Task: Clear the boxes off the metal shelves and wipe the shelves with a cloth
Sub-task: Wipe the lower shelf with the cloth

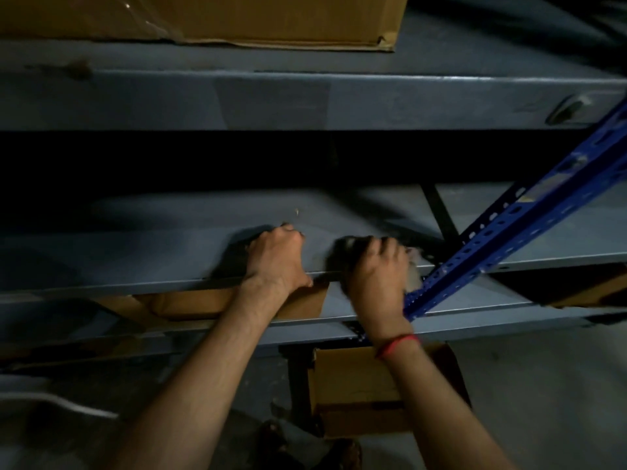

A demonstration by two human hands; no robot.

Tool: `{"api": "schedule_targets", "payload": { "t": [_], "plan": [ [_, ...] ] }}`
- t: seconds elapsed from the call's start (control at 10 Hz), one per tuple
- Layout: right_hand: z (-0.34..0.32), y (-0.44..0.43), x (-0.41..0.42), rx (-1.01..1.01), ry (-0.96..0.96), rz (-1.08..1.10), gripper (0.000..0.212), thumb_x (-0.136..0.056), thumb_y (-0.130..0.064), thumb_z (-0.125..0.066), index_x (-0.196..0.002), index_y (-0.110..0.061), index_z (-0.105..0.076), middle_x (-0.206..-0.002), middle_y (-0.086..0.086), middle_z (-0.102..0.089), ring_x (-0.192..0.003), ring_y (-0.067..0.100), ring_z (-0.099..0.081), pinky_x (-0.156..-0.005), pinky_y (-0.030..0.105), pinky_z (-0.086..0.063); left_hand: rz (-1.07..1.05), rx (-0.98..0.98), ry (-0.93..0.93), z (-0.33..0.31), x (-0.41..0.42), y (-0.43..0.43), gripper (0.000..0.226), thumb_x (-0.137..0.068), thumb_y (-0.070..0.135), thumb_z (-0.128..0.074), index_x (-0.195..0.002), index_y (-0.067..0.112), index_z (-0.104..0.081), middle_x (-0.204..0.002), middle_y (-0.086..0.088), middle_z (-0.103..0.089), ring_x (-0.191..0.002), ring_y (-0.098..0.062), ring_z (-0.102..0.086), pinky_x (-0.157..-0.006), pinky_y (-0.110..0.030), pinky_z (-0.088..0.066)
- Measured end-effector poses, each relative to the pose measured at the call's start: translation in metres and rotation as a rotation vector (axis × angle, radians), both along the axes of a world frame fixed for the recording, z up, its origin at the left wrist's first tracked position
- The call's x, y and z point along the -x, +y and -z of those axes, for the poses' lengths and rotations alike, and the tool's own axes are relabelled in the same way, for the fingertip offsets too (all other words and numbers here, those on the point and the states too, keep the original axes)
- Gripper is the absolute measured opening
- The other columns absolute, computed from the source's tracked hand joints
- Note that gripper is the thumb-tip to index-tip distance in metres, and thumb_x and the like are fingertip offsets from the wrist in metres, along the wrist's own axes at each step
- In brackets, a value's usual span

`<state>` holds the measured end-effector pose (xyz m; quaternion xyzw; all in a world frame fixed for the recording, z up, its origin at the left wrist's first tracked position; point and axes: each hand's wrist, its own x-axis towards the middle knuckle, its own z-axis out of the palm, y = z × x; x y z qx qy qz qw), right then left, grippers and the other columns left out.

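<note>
while left hand (274,257) grips shelf (135,252) — right hand (375,266) clutches cloth (412,266).

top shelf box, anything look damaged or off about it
Yes: the cardboard box on the upper shelf has a torn, bent bottom right corner and loose clear tape peeling at its left. It has not been cleared off yet.

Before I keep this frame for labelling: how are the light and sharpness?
Head view: dim overall, with a black band under the upper grey metal shelf; the right hand and the pale cloth it grips are smeared by motion blur; the left hand is sharper; the blue perforated upright bows from wide-angle distortion.
</note>
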<state>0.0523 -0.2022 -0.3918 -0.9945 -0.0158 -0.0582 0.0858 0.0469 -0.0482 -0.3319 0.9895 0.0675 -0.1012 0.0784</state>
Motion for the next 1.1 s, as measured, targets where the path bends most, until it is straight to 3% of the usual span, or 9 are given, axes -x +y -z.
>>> {"api": "schedule_targets", "payload": {
  "t": [0.1,0.2,0.3,0.4,0.5,0.6,0.8,0.9,1.1],
  "plan": [
    [0.000,0.029,-0.004,-0.085,-0.036,-0.207,0.076,-0.067,-0.021,-0.087,-0.132,-0.003,-0.052,-0.129,0.019,-0.053,-0.120,0.035,-0.049,-0.111,0.048,-0.036,-0.017,0.003,-0.023,-0.001,-0.003,-0.001,0.059,-0.069,0.031,-0.088,-0.122,0.018,-0.066,-0.122,-0.005,-0.061,-0.111,-0.029,-0.061,-0.094,-0.042,-0.054],
    [-0.016,0.014,-0.052,-0.031,0.056,-0.237,0.069,-0.079,-0.024,-0.078,-0.138,-0.005,-0.047,-0.133,0.019,-0.050,-0.121,0.035,-0.048,-0.111,0.045,-0.034,-0.008,-0.019,0.005,-0.001,-0.002,-0.001,0.072,-0.069,0.044,-0.088,-0.130,0.019,-0.060,-0.129,-0.005,-0.058,-0.117,-0.028,-0.058,-0.096,-0.041,-0.050],
    [-0.002,-0.040,-0.095,0.121,-0.014,-0.072,0.036,-0.099,-0.017,-0.036,-0.129,-0.010,-0.052,-0.117,0.014,-0.059,-0.105,0.032,-0.058,-0.095,0.048,-0.045,0.002,-0.025,0.000,0.000,0.003,-0.001,0.078,-0.071,0.048,-0.086,-0.138,0.020,-0.055,-0.134,-0.005,-0.054,-0.120,-0.026,-0.055,-0.097,-0.040,-0.048],
    [0.006,-0.069,-0.082,0.241,-0.078,0.019,0.029,-0.100,-0.011,-0.042,-0.124,-0.013,-0.057,-0.113,0.004,-0.065,-0.097,0.026,-0.065,-0.088,0.043,-0.052,-0.001,-0.015,-0.004,-0.001,0.004,-0.001,0.078,-0.072,0.047,-0.085,-0.138,0.020,-0.054,-0.133,-0.005,-0.054,-0.120,-0.026,-0.055,-0.098,-0.040,-0.049],
    [-0.006,-0.052,-0.035,-0.238,-0.038,0.146,0.055,-0.089,-0.016,-0.069,-0.136,0.000,-0.045,-0.130,0.025,-0.052,-0.114,0.039,-0.056,-0.102,0.050,-0.045,-0.017,0.015,0.006,0.000,0.004,-0.002,0.078,-0.070,0.045,-0.087,-0.137,0.019,-0.056,-0.130,-0.005,-0.056,-0.117,-0.025,-0.056,-0.097,-0.039,-0.050],
    [0.012,-0.009,0.010,-0.072,-0.136,-0.037,0.048,-0.088,-0.017,-0.066,-0.132,-0.003,-0.052,-0.127,0.021,-0.055,-0.118,0.037,-0.049,-0.109,0.050,-0.035,-0.026,0.031,-0.001,-0.001,0.002,-0.001,0.075,-0.069,0.039,-0.089,-0.134,0.018,-0.058,-0.130,-0.005,-0.057,-0.117,-0.026,-0.056,-0.099,-0.041,-0.050],
    [0.013,0.017,-0.004,-0.246,-0.223,-0.442,0.041,-0.088,-0.018,-0.064,-0.127,-0.006,-0.058,-0.120,0.015,-0.056,-0.109,0.029,-0.053,-0.099,0.044,-0.046,-0.023,0.030,-0.029,-0.003,0.001,-0.001,0.064,-0.071,0.036,-0.088,-0.129,0.021,-0.064,-0.127,-0.005,-0.059,-0.116,-0.026,-0.058,-0.098,-0.040,-0.051],
    [0.016,-0.038,-0.013,-0.178,-0.247,-0.418,0.054,-0.087,-0.034,-0.058,-0.133,-0.006,-0.055,-0.128,0.017,-0.054,-0.118,0.031,-0.049,-0.107,0.050,-0.042,-0.015,0.029,0.004,-0.002,0.003,-0.001,0.078,-0.070,0.044,-0.088,-0.137,0.018,-0.057,-0.136,-0.006,-0.055,-0.123,-0.027,-0.054,-0.102,-0.041,-0.047],
    [0.052,-0.098,-0.008,-0.181,-0.432,-0.205,0.047,-0.086,-0.006,-0.074,-0.130,-0.001,-0.057,-0.134,0.021,-0.051,-0.128,0.037,-0.046,-0.110,0.051,-0.040,-0.006,0.012,-0.008,0.000,0.004,0.001,0.081,-0.070,0.047,-0.087,-0.138,0.018,-0.056,-0.137,-0.006,-0.054,-0.122,-0.027,-0.054,-0.100,-0.041,-0.047]
  ]
}}
